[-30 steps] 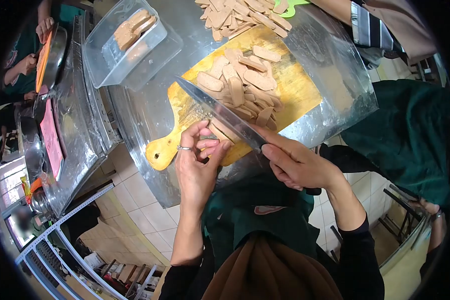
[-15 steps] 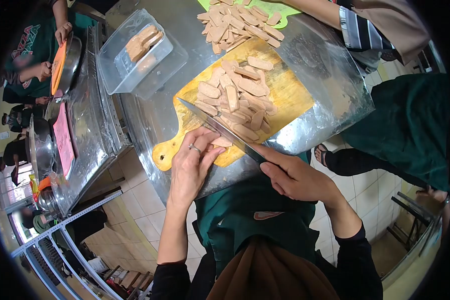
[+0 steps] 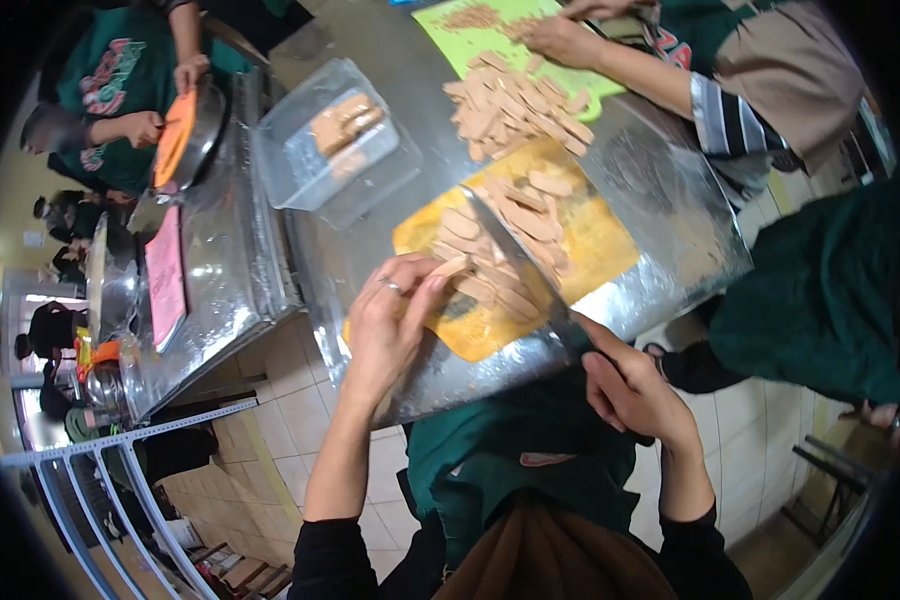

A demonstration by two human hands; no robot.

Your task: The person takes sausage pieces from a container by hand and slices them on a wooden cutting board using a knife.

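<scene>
My right hand grips a long kitchen knife by its dark handle. The blade points away from me over a heap of flat pinkish-brown slices, with slices on both sides of it. They lie on a yellow wooden cutting board. My left hand, with a ring on one finger, pinches one pinkish-brown slice between thumb and fingers at the board's left side. That hand hides most of the board's handle. What food the slices are, I cannot tell.
Beyond the board lies another pile of slices by a green cutting board, where a co-worker's hands handle small pieces. A clear plastic container holds brown blocks. At left, another person holds an orange board over a metal bowl.
The knife has swung right and more upright, parting the slices. My left hand has lifted a slice. The whole view has shifted, showing more of the far table.
</scene>
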